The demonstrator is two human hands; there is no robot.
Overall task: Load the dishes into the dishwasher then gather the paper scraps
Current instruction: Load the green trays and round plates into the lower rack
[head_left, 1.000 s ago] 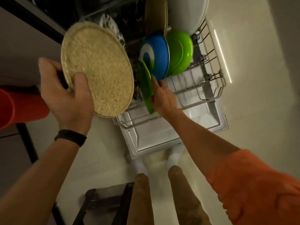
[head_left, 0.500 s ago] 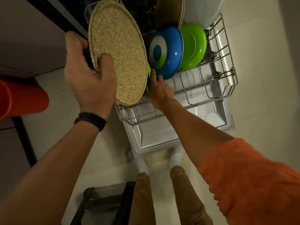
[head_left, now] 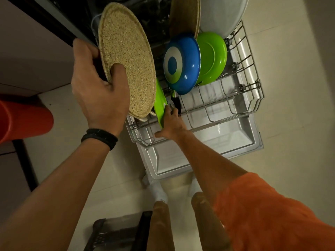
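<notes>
My left hand (head_left: 98,87) grips a round speckled tan plate (head_left: 128,57) by its rim, holding it tilted above the left end of the dishwasher rack (head_left: 241,109). My right hand (head_left: 172,122) reaches down into the rack and holds the edge of a small green plate (head_left: 160,105) standing on edge. Upright in the rack stand a blue bowl (head_left: 183,62), a green plate (head_left: 212,57), a tan plate (head_left: 184,17) and a large white plate (head_left: 223,13). No paper scraps are in view.
The open dishwasher door (head_left: 208,151) lies flat under the pulled-out rack, by my feet. An orange cylinder (head_left: 23,120) juts in from the left. A dark stool (head_left: 117,230) stands on the pale tiled floor behind my legs.
My left hand has carried the tan plate to the right, over the rack's left end. My right hand has slid down along the small green plate toward the rack's front.
</notes>
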